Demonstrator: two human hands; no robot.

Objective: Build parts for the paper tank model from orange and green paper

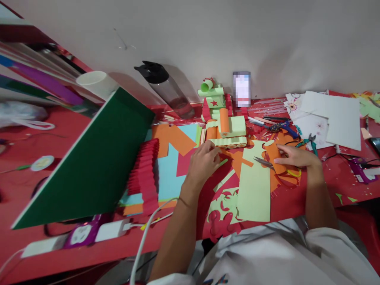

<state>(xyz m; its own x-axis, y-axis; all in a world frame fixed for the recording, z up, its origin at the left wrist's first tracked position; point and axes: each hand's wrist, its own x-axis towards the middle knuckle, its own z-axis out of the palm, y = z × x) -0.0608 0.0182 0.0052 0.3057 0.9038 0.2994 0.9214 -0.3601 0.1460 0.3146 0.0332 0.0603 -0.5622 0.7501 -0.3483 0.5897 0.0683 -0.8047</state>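
My right hand [293, 156] grips an orange paper tube [273, 156], its thumb and index finger on the tube's right side. Scissors [264, 162] lie beside the tube, blades pointing left. At the front of a green and orange paper tank model [233, 130], my left hand [204, 160] is closed with fingers bent down over orange paper scraps; what the fingertips hold, if anything, is hidden. A pale green paper sheet [254, 190] lies between my hands. Behind the first model stands another paper tank [215, 105] with a red star.
A dark green board [89, 162] leans at the left, near a bottle [169, 91]. A phone [242, 89] stands against the wall. Pliers [310, 142], a blue glue gun [286, 128] and white cards [344, 118] lie right. A white cable [145, 241] crosses the table's front edge.
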